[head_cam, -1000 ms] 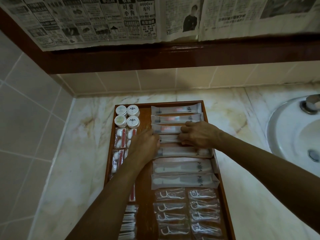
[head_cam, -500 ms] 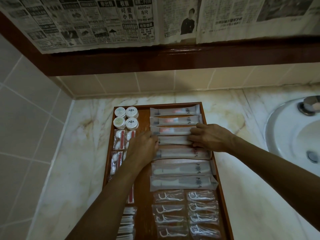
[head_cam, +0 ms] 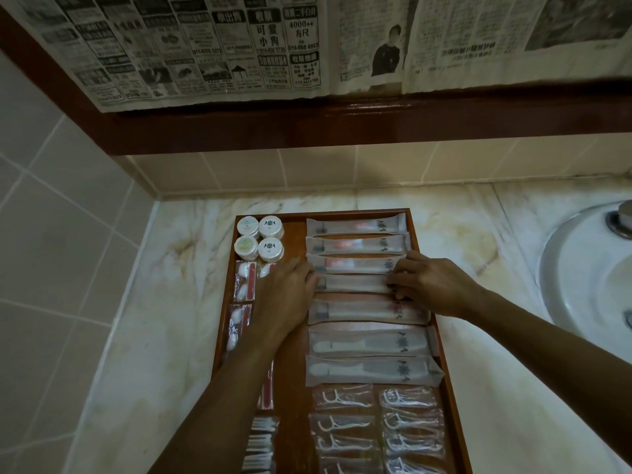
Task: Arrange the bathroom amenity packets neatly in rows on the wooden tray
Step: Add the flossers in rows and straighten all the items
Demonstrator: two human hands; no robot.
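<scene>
The wooden tray (head_cam: pixel 424 268) was reddish-brown, on a cream counter (head_cam: pixel 164 302) veined with tan marbling. The round tubs (head_cam: pixel 260 238) were white, the long packets (head_cam: pixel 355 246) frosted with orange-red patches. Black-and-white newspaper (head_cam: pixel 205 46) hung above.

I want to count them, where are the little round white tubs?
The four round white tubs sit in the far left corner of the wooden tray, left of the long packets, just beyond the left hand.

The newspaper (head_cam: pixel 290 46) reads "4000++" and "可愛小狗".

Newspaper (head_cam: pixel 273 46) on wall, marble counter (head_cam: pixel 154 302), white sink (head_cam: pixel 581 275) w/ tap at right.
</scene>
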